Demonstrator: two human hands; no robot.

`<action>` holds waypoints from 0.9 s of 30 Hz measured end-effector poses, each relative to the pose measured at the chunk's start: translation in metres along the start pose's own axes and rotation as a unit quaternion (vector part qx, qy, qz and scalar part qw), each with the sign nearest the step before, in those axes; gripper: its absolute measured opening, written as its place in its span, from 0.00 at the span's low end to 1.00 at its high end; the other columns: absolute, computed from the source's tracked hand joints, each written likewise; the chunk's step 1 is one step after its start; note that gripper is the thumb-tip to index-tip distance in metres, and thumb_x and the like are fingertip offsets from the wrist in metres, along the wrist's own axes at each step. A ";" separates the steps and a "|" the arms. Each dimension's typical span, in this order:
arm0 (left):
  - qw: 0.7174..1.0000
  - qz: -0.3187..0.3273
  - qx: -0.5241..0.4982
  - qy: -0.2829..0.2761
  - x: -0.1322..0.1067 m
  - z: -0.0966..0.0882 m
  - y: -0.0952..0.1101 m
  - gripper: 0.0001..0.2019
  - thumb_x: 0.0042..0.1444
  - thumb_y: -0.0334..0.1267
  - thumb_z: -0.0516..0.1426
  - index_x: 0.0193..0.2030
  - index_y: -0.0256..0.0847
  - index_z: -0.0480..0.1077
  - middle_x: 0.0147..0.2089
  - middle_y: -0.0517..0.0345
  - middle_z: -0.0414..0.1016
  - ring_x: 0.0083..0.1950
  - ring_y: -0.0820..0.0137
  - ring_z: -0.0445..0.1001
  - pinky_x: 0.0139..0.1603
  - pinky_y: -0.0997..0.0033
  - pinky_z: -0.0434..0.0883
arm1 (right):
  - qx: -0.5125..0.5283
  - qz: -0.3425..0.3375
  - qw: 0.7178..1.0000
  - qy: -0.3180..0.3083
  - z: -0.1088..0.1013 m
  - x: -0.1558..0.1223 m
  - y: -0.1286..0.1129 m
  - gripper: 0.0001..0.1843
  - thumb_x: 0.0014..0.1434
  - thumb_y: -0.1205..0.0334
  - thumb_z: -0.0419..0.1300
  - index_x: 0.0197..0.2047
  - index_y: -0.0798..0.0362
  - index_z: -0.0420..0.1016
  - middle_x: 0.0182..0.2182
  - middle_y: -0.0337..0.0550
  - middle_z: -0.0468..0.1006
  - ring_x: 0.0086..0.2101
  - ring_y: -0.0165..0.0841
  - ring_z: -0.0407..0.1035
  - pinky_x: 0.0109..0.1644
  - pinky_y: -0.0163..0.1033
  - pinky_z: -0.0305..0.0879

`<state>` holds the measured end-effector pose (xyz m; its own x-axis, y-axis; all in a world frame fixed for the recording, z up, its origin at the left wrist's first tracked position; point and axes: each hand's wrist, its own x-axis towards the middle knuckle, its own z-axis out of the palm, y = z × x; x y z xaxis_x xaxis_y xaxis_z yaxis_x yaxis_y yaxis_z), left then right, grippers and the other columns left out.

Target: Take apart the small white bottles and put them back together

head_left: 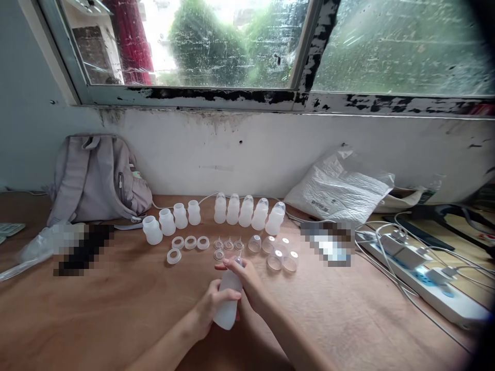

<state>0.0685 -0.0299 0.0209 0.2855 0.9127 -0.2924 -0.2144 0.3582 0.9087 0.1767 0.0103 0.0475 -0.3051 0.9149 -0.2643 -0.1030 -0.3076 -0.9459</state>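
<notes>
Nearest the camera, the left hand [211,301] came in from seven o'clock, wrapped round the body of a tilted white bottle [227,310] at the near middle of the table [116,314]; the right hand [248,281], from five o'clock, closed over its top, partly hiding it. Around that bottle, a grey backpack [93,178] slumped between ten and eleven; four open bottles [167,222] and four white rings [203,247] sat toward eleven; small teat pieces [228,245] stood at twelve, between the hands and five capped bottles [246,214]; clear caps [274,263] lay between one and two, a silvery bag [344,188] beyond; a power strip [444,297] lay toward three.
</notes>
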 end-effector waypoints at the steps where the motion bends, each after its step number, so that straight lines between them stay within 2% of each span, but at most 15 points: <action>1: 0.999 -0.031 -0.035 -0.018 -0.001 0.000 -0.002 0.07 0.42 0.37 0.55 0.28 0.35 0.63 0.23 0.59 0.65 0.20 0.72 0.65 0.21 0.73 0.60 | 0.003 0.011 1.000 0.003 0.000 -0.001 0.000 0.17 0.42 0.51 0.61 0.30 0.55 0.67 0.34 0.46 0.76 0.29 0.35 0.69 0.27 0.37 0.62; 4: 0.989 -0.049 -0.114 -0.077 -0.003 -0.002 -0.006 0.06 0.41 0.34 0.53 0.28 0.34 0.64 0.23 0.59 0.65 0.20 0.73 0.66 0.21 0.74 0.59 | -0.001 0.019 1.000 -0.024 0.000 -0.006 -0.002 0.14 0.42 0.54 0.61 0.28 0.53 0.66 0.37 0.43 0.75 0.27 0.32 0.68 0.21 0.32 0.57; 6: 0.969 -0.070 -0.182 -0.153 -0.002 -0.005 -0.009 0.09 0.40 0.35 0.52 0.30 0.33 0.65 0.23 0.60 0.64 0.20 0.74 0.65 0.21 0.74 0.58 | 0.016 0.006 0.997 -0.075 -0.001 -0.010 -0.005 0.12 0.44 0.54 0.60 0.27 0.53 0.65 0.38 0.42 0.75 0.29 0.32 0.69 0.21 0.31 0.57; 8: 0.925 -0.108 -0.269 -0.248 -0.001 -0.007 -0.014 0.13 0.39 0.38 0.51 0.32 0.33 0.65 0.21 0.62 0.61 0.19 0.74 0.64 0.20 0.73 0.58 | 0.054 -0.032 0.987 -0.147 -0.002 -0.014 -0.008 0.11 0.45 0.54 0.58 0.26 0.53 0.65 0.39 0.43 0.74 0.36 0.34 0.68 0.29 0.33 0.61; 10: 0.868 -0.130 -0.342 -0.335 0.001 -0.008 -0.019 0.15 0.39 0.41 0.51 0.34 0.34 0.65 0.19 0.64 0.57 0.17 0.75 0.62 0.18 0.75 0.56 | 0.088 -0.068 0.971 -0.213 -0.004 -0.015 -0.009 0.12 0.45 0.53 0.58 0.27 0.53 0.65 0.40 0.45 0.74 0.43 0.36 0.65 0.41 0.37 0.60; 12: 0.827 -0.130 -0.385 -0.390 0.003 -0.008 -0.025 0.14 0.40 0.43 0.51 0.32 0.36 0.64 0.17 0.66 0.54 0.16 0.76 0.59 0.16 0.76 0.53 | 0.094 -0.072 0.960 -0.255 -0.005 -0.015 -0.009 0.15 0.43 0.51 0.60 0.30 0.53 0.66 0.42 0.47 0.72 0.45 0.37 0.63 0.47 0.41 0.56; 13: 0.815 -0.129 -0.395 -0.404 0.003 -0.009 -0.026 0.14 0.40 0.44 0.51 0.31 0.36 0.63 0.17 0.66 0.54 0.15 0.77 0.58 0.16 0.76 0.52 | 0.087 -0.066 0.959 -0.261 -0.007 -0.014 -0.008 0.17 0.43 0.51 0.60 0.33 0.52 0.66 0.43 0.47 0.72 0.45 0.38 0.63 0.47 0.42 0.56; 15: 0.815 -0.123 -0.391 -0.409 0.005 -0.010 -0.026 0.15 0.40 0.45 0.51 0.31 0.36 0.63 0.17 0.66 0.54 0.15 0.77 0.57 0.15 0.76 0.52 | 0.062 -0.067 0.967 -0.240 -0.010 -0.011 -0.005 0.19 0.42 0.50 0.61 0.35 0.52 0.65 0.43 0.46 0.71 0.44 0.38 0.63 0.46 0.43 0.56; 19: 0.864 -0.094 -0.342 -0.358 0.008 -0.017 -0.017 0.15 0.39 0.42 0.51 0.34 0.34 0.62 0.20 0.63 0.58 0.19 0.75 0.62 0.18 0.75 0.55 | 0.041 -0.083 0.981 -0.170 -0.015 -0.005 0.001 0.18 0.44 0.50 0.61 0.35 0.52 0.66 0.37 0.44 0.71 0.39 0.35 0.64 0.42 0.39 0.58; 23: 0.899 -0.080 -0.283 -0.324 0.008 -0.023 -0.008 0.15 0.39 0.38 0.51 0.35 0.31 0.64 0.22 0.59 0.62 0.21 0.73 0.66 0.20 0.74 0.59 | 0.095 -0.065 0.975 -0.190 -0.017 -0.002 0.007 0.16 0.46 0.52 0.60 0.35 0.54 0.68 0.36 0.44 0.70 0.34 0.32 0.64 0.38 0.36 0.58; 27: 0.890 -0.082 -0.271 -0.357 0.006 -0.025 -0.007 0.16 0.37 0.37 0.51 0.35 0.31 0.64 0.21 0.59 0.63 0.21 0.72 0.66 0.20 0.73 0.60 | 0.143 -0.052 0.959 -0.237 -0.017 -0.003 0.010 0.22 0.41 0.52 0.63 0.38 0.55 0.70 0.37 0.45 0.70 0.34 0.32 0.64 0.37 0.36 0.58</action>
<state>0.0482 -0.0222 0.0051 0.8342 0.5505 0.0323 -0.4788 0.6940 0.5377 0.1930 0.0093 0.0359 -0.6687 0.7435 0.0089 -0.3912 -0.3417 -0.8545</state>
